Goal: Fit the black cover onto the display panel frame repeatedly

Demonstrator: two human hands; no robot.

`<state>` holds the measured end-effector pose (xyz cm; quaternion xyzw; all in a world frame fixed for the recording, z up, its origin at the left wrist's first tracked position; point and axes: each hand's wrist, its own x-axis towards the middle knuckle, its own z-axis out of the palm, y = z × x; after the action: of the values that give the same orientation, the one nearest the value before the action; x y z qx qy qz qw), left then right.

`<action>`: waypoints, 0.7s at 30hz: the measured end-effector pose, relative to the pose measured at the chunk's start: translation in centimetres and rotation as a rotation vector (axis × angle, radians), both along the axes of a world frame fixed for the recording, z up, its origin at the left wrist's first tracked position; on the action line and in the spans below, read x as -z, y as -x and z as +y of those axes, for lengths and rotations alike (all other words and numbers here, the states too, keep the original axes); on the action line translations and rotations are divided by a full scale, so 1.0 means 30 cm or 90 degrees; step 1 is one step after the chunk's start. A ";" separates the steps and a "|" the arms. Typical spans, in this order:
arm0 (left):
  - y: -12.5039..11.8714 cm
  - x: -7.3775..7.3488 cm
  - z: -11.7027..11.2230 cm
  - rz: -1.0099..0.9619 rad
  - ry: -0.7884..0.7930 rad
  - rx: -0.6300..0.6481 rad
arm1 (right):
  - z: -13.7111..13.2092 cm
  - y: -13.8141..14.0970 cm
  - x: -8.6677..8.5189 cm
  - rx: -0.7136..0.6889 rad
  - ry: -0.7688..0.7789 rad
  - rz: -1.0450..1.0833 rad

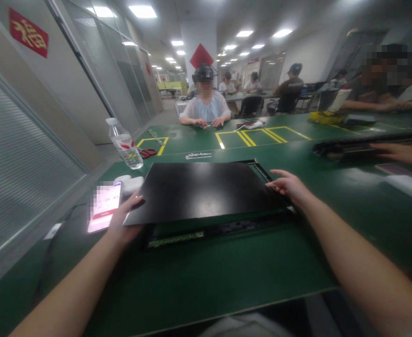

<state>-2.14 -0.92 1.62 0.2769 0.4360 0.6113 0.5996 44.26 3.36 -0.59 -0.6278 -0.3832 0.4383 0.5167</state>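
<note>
Black panel (202, 189), corner pinched by left hand (125, 217), may slip since right hand (289, 187)'s spread fingers merely rest there.

water bottle (125, 149) beside red scissors (147, 152); lit phone (104, 207) near white case (130, 183), on green table (206, 276).

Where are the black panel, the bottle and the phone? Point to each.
black panel (202, 189): head view, middle of its top face.
bottle (125, 146): head view, on its label.
phone (104, 207): head view, on its lit screen.
</note>
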 end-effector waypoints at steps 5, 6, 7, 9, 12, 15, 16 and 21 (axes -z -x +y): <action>-0.012 -0.007 -0.002 0.012 0.021 -0.013 | 0.003 0.005 0.002 0.014 0.000 0.000; -0.015 -0.009 -0.003 0.012 0.023 -0.013 | 0.003 0.004 0.002 0.018 0.002 0.002; -0.018 -0.011 -0.004 0.012 0.023 -0.012 | 0.004 0.003 0.003 0.021 0.005 0.003; -0.019 -0.010 -0.004 0.014 0.018 -0.006 | 0.007 0.000 0.003 0.026 0.007 0.006; -0.009 0.000 -0.002 0.030 0.001 0.020 | 0.008 -0.004 0.006 0.032 -0.001 0.016; 0.004 0.012 0.002 0.044 -0.001 0.027 | 0.007 -0.004 0.006 0.034 -0.001 0.023; 0.007 0.015 0.004 0.047 0.003 0.022 | 0.006 -0.004 0.005 0.034 0.003 0.022; 0.011 0.020 0.007 0.057 -0.003 0.047 | 0.002 0.001 -0.004 0.038 0.014 0.009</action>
<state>-2.48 -0.72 1.02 0.3214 0.4503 0.5770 0.6008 44.23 3.43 -0.48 -0.6412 -0.3560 0.4313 0.5254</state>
